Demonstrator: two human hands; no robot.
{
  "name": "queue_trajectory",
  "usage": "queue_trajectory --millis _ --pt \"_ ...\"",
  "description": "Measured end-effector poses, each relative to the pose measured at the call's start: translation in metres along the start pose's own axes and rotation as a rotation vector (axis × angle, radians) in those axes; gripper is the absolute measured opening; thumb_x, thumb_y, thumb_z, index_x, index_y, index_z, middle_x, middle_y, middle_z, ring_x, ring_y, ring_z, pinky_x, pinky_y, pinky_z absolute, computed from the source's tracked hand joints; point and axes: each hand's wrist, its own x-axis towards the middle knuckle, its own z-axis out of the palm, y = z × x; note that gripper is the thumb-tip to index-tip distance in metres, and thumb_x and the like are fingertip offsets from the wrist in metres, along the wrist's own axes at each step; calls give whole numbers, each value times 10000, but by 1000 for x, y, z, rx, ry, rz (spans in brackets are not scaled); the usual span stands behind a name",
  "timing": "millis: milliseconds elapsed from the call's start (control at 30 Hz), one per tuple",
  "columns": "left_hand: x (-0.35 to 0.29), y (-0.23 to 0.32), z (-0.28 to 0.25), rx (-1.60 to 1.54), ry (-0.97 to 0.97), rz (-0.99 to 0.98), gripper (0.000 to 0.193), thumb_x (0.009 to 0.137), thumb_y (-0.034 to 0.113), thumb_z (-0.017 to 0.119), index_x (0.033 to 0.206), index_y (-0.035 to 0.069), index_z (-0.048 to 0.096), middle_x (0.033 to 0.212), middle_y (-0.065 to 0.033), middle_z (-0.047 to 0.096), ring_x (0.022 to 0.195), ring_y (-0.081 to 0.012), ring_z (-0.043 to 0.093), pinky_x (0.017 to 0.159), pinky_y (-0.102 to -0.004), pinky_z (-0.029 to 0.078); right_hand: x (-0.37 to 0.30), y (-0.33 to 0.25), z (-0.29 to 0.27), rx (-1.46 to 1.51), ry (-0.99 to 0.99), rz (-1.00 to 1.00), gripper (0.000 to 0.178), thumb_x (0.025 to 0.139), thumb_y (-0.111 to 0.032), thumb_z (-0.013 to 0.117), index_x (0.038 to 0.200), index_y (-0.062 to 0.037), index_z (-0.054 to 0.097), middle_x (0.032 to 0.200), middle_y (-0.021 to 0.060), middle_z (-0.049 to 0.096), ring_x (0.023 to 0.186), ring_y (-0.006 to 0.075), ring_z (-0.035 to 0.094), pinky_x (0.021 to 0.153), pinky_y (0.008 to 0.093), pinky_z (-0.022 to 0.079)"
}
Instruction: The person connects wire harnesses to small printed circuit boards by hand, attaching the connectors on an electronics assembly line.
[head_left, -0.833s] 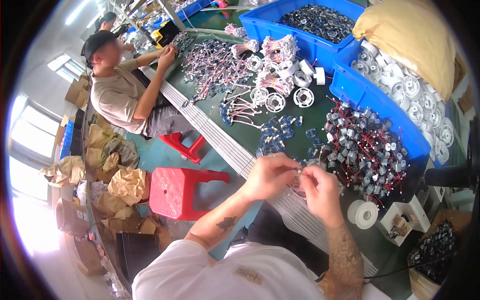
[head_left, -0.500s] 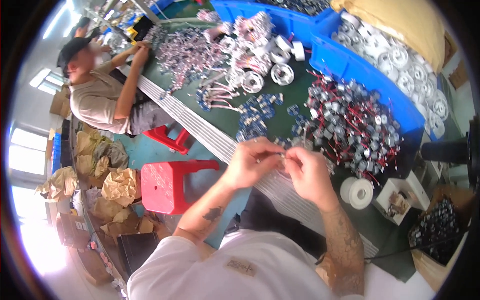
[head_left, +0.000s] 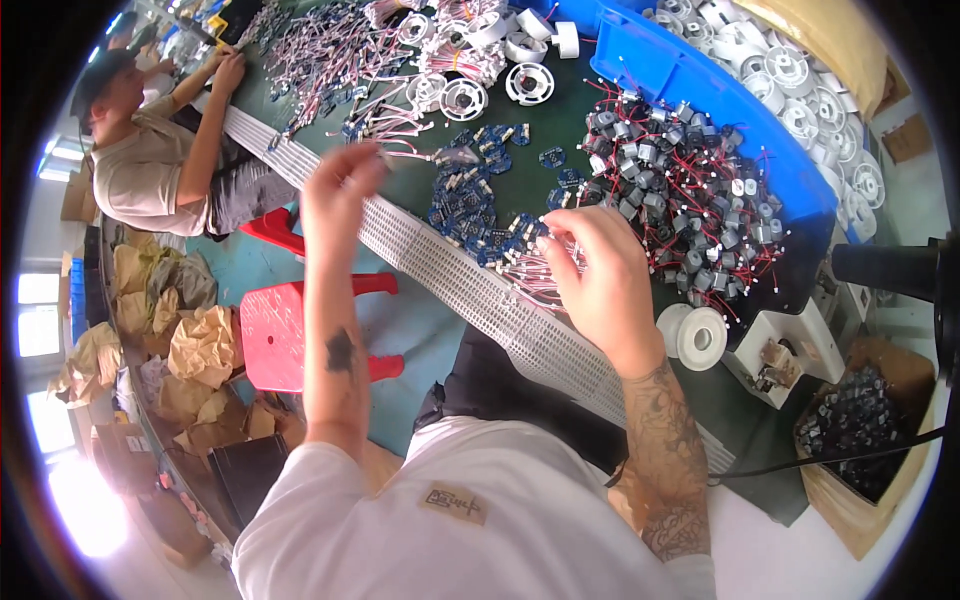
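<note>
**Operator:** State the finger condition.

**Technician:** Left hand (head_left: 343, 185): blurred, fingers curled; grip cannot be determined. Right hand (head_left: 602, 280): thumb and index fingertips close to each other; whether a small part is clamped between them cannot be determined.

**Operator:** State lead orientation.

**Technician:** A pale lead (head_left: 412, 155) points rightward from beside the left fingertips, long axis nearly crosswise. The pink-and-white wire bundle (head_left: 530, 278) slopes down to the right.

**Operator:** State positions.

**Technician:** The bundle lies just left of the right thumb, at the perforated strip (head_left: 440, 258). Blue circuit boards (head_left: 465, 200) lie between the hands.
</note>
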Motion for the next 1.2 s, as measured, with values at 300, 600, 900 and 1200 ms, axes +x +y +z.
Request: queue_trajectory --millis 300,600,900,1200 --pt "80 -50 -16 759 373 502 263 869 183 724 1104 65 737 979 -114 739 842 -251 698 749 -344 535 3 -3 18 -129 -188 -62 92 825 -64 707 899 -32 664 883 94 624 860 289 604 761 410 507" --pt "-16 -1 39 490 -244 363 221 821 94 743 1025 17 707 966 -137 679 925 -311 639 824 -398 516 -1 3 18 -208 -330 -69 74 825 -91 697 882 -52 669 887 67 596 912 273 581 796 421 473" --pt "3 -7 54 612 -111 437 262 821 136 755 1054 28 701 999 -135 659 932 -311 631 822 -400 507 7 -10 5 101 155 -76 77 868 -40 692 934 -42 651 866 69 657 801 276 610 727 401 467" --pt "-5 11 57 521 -196 279 194 841 50 737 1023 29 677 956 -92 656 843 -212 623 750 -316 518 -7 5 0 474 255 190 221 874 5 735 1090 10 686 907 71 707 750 114 648 669 246 507"
